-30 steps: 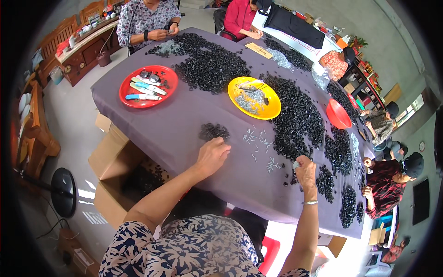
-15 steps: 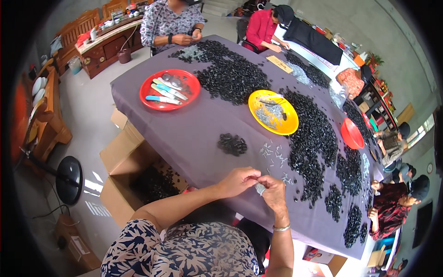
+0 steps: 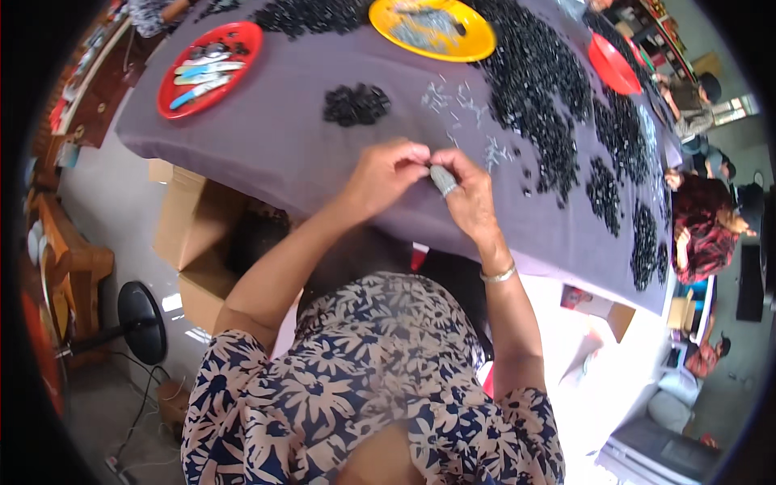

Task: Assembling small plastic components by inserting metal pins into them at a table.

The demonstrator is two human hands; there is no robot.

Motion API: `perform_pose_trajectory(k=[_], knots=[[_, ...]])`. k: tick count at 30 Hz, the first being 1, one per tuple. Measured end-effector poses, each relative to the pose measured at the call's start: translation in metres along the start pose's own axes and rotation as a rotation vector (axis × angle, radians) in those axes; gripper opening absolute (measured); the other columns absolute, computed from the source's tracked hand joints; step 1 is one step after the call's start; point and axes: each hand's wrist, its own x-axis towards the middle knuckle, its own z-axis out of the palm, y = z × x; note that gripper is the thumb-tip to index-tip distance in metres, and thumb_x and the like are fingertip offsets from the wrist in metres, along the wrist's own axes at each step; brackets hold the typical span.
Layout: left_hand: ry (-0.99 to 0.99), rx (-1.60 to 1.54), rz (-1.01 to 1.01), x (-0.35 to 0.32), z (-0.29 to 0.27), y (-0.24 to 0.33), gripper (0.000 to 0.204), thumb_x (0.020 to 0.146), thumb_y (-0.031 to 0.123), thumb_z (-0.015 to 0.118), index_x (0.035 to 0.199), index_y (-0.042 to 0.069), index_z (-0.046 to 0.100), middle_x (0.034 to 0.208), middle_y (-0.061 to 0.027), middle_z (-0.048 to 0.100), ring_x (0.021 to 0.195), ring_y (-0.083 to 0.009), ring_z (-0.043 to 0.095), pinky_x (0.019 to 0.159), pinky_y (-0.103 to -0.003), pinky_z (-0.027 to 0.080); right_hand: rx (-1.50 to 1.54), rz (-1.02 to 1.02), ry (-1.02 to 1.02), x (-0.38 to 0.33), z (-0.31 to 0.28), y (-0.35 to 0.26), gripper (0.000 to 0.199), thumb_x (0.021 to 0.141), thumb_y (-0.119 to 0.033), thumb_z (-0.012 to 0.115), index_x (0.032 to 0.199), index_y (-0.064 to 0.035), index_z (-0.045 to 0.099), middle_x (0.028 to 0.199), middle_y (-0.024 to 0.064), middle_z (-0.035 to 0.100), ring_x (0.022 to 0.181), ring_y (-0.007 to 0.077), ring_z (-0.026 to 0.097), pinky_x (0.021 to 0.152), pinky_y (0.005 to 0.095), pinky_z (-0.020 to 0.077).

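Observation:
My left hand (image 3: 384,176) and my right hand (image 3: 469,194) meet above the near edge of the cloth-covered table, fingertips pinched close together. What sits between them is too small to make out. A grey finger cover (image 3: 442,179) wraps one finger of my right hand. Beyond my hands lies a small heap of black pieces (image 3: 356,105). Thin, clear-grey slivers (image 3: 497,152) are scattered on the cloth nearby, and a large spread of glossy black pieces (image 3: 537,97) covers the table to the right.
A yellow plate (image 3: 483,50) holds grey slivers and a tool. On the far left, a red plate (image 3: 168,90) carries several light-handled tools. A red bowl (image 3: 608,65) stands right. Below the table edge is an open cardboard box (image 3: 174,218). Another person (image 3: 703,218) sits at the right.
The view has tilted down, so the table sits higher in the picture. My hands stay pinched together, and the grey finger cover shows more plainly.

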Motion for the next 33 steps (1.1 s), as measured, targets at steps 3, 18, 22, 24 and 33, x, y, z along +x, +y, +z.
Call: perform_pose_trajectory(k=[3, 18, 22, 24, 33], knots=[[-0.053, 0.051, 0.001, 0.005, 0.002, 0.002, 0.017, 0.082, -0.003, 0.068, 0.099, -0.001, 0.065, 0.087, -0.0016, 0.062, 0.082, -0.0076, 0.059, 0.073, -0.023, 0.048, 0.038, 0.030, 0.000, -0.001, -0.003, 0.002, 0.013, 0.088, 0.004, 0.062, 0.099, -0.0013, 0.065, 0.086, -0.0006, 0.065, 0.080, 0.0043, 0.056, 0.070, 0.0211, 0.0476], [-0.103, 0.087, -0.068, -0.004, 0.003, 0.007, 0.019, 0.084, -0.002, 0.067, 0.104, -0.001, 0.066, 0.080, -0.0005, 0.059, 0.077, -0.0072, 0.057, 0.071, -0.023, 0.048, -0.014, -0.102, 0.050, -0.019, 0.001, 0.000, 0.013, 0.093, 0.000, 0.056, 0.103, -0.0022, 0.064, 0.090, 0.0034, 0.064, 0.079, 0.0094, 0.059, 0.069, 0.0233, 0.0493], [-0.120, 0.180, -0.038, -0.002, 0.000, 0.014, 0.018, 0.084, -0.001, 0.067, 0.102, -0.002, 0.066, 0.079, -0.0015, 0.058, 0.072, -0.0077, 0.054, 0.066, -0.024, 0.045, -0.051, -0.092, 0.066, -0.020, 0.002, -0.003, 0.012, 0.093, -0.001, 0.058, 0.104, -0.0029, 0.063, 0.092, 0.0037, 0.064, 0.079, 0.0097, 0.060, 0.070, 0.0226, 0.0493], [-0.113, 0.182, -0.061, -0.002, -0.001, 0.014, 0.018, 0.083, -0.001, 0.066, 0.101, -0.002, 0.067, 0.078, -0.0019, 0.057, 0.068, -0.0084, 0.050, 0.063, -0.024, 0.042, -0.091, -0.149, 0.075, -0.019, 0.003, -0.002, 0.011, 0.092, -0.001, 0.060, 0.103, -0.0024, 0.063, 0.091, 0.0028, 0.064, 0.079, 0.0086, 0.059, 0.070, 0.0221, 0.0486], [-0.172, 0.105, -0.017, -0.004, 0.000, 0.021, 0.025, 0.081, -0.002, 0.067, 0.106, 0.001, 0.065, 0.082, -0.0024, 0.060, 0.074, -0.0096, 0.056, 0.069, -0.024, 0.046, 0.079, 0.041, 0.024, -0.022, -0.003, -0.001, 0.007, 0.089, 0.000, 0.066, 0.095, -0.0029, 0.065, 0.081, -0.0053, 0.062, 0.076, 0.0022, 0.053, 0.068, 0.0186, 0.0451]])
